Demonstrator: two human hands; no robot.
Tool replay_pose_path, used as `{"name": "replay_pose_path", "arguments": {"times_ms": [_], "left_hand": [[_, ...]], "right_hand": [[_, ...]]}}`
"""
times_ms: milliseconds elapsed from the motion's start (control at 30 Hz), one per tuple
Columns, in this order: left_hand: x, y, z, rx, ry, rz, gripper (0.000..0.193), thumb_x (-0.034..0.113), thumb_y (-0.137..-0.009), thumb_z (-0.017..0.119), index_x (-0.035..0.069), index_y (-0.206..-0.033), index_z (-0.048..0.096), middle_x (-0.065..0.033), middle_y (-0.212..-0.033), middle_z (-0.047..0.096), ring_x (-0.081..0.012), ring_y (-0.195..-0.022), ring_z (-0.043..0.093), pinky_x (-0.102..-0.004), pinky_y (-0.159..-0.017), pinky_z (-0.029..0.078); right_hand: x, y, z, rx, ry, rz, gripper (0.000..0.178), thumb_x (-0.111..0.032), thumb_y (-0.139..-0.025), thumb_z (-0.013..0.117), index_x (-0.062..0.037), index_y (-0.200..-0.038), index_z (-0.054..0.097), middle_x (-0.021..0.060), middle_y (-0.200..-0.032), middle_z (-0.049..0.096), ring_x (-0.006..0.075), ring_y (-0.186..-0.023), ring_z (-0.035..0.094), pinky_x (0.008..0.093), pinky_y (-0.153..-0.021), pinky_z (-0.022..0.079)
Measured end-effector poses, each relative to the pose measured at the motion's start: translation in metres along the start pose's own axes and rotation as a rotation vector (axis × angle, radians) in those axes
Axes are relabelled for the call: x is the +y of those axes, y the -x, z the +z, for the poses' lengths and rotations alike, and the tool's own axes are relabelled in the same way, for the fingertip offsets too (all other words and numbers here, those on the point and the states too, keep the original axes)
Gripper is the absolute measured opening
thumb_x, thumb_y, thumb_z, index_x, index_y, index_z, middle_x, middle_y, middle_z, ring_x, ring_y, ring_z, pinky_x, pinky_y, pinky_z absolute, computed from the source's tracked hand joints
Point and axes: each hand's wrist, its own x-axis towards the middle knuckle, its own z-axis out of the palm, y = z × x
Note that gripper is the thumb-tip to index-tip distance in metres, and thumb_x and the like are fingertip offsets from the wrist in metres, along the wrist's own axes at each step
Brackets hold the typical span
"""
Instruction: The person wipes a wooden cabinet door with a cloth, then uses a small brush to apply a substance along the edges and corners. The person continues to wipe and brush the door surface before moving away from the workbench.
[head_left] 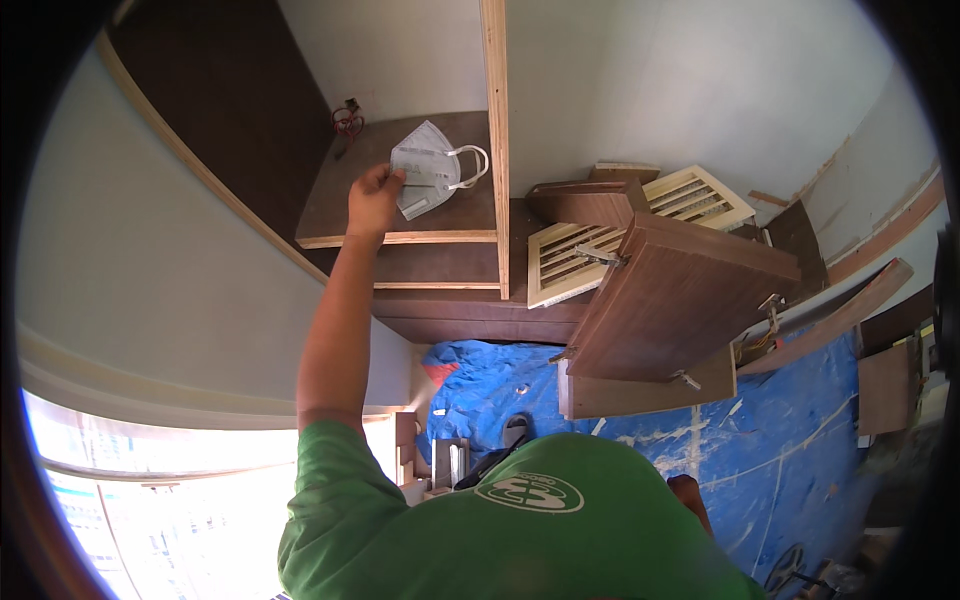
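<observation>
My left hand [372,205] is closed in a pinch on the near left edge of a folded grey-white face mask [425,165]. The mask's white ear loops hang out to the right. Hand and mask are over a dark brown shelf [455,220] in an open cabinet with pale wood edges. Whether the mask touches the shelf I cannot tell. Only a bit of my right arm [690,500] shows beside my green shirt; the right hand is hidden.
Red wire [348,122] coils from the wall behind the shelf. An upright panel [497,150] bounds the shelf on the right. Beyond it lean brown cabinet doors [690,290] with hinges and cream slatted panels [700,197]. Blue sheeting [780,450] covers the floor. A bright window [170,520] is lower left.
</observation>
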Motion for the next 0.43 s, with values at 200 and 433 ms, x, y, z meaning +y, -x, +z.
{"name": "replay_pose_path", "arguments": {"times_ms": [200, 433], "left_hand": [[-0.019, -0.019, -0.006, 0.114, -0.473, -0.043, 0.047, 0.029, -0.091, 0.073, -0.002, -0.125, 0.065, -0.0177, -0.111, 0.071, -0.0257, -0.092, 0.065, -0.0369, -0.083, 0.051], [-0.018, 0.113, 0.031, 0.327, -0.279, 0.253, 0.043, 0.024, -0.095, 0.072, 0.000, -0.129, 0.061, -0.0158, -0.116, 0.065, -0.0259, -0.089, 0.058, -0.0384, -0.082, 0.051]], "right_hand": [[-0.003, -0.013, 0.002, -0.011, 0.045, 0.031, 0.022, -0.010, -0.092, 0.057, -0.0093, -0.071, 0.051, 0.0061, -0.062, 0.050, 0.0175, -0.044, 0.049, 0.0357, -0.039, 0.036], [0.047, -0.003, 0.014, -0.023, 0.527, -0.081, 0.029, -0.039, -0.084, 0.065, -0.0103, -0.083, 0.070, 0.0152, -0.080, 0.072, 0.0359, -0.077, 0.072, 0.0505, -0.067, 0.057]]}}
